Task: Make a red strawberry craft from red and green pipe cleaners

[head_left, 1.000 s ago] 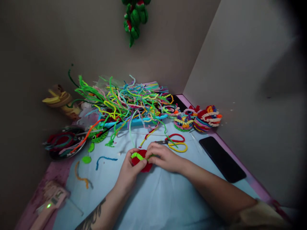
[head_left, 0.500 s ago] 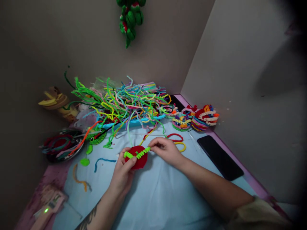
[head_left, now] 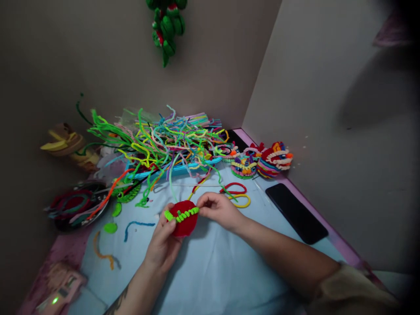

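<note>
The left hand clamps a red disc; the right hand pinches a lime-green coil across it; scissors lie just beyond that hand.

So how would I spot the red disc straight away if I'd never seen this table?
Find the blue tray heaped with colourful pipe cleaners, then come toward the person across the pale blue cloth. Between the left hand and right hand is the red disc, held at its left edge. What sets it apart is the lime-green coil lying across its face.
</note>
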A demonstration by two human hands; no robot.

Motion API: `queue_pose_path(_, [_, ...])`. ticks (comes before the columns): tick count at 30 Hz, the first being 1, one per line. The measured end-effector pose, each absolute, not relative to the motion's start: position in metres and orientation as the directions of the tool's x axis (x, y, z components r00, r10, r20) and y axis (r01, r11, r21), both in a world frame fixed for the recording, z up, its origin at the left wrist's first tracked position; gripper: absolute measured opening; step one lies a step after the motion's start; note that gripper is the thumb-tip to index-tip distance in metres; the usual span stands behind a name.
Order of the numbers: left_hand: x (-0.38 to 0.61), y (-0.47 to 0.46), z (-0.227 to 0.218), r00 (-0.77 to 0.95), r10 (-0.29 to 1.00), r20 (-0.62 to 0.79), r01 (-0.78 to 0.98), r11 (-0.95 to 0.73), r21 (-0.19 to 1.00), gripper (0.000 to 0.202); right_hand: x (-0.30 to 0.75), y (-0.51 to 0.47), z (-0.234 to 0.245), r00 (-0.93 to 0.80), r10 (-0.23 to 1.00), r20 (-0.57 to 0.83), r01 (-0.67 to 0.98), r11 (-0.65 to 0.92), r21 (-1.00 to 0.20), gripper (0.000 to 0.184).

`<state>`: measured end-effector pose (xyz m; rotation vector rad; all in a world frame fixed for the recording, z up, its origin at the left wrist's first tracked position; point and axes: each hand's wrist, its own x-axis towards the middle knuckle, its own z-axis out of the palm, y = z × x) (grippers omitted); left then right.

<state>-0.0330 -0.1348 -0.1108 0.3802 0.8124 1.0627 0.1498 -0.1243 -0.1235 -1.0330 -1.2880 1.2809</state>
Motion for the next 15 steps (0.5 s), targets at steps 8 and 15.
queue_pose_path(8, [-0.033, -0.133, -0.113, 0.251, 0.892, -0.375, -0.595, 0.448, 0.667, 0.049, 0.151, -0.131, -0.114, -0.07, 0.917, 0.392, 0.321, 0.392, -0.862, 0.011])
queue_pose_path(15, [-0.031, -0.134, -0.113, 0.246, 0.918, -0.311, -0.542, 0.397, 0.741, 0.051, 0.149, -0.125, -0.124, -0.071, 0.997, 0.012, 0.066, 0.017, -0.998, 0.008])
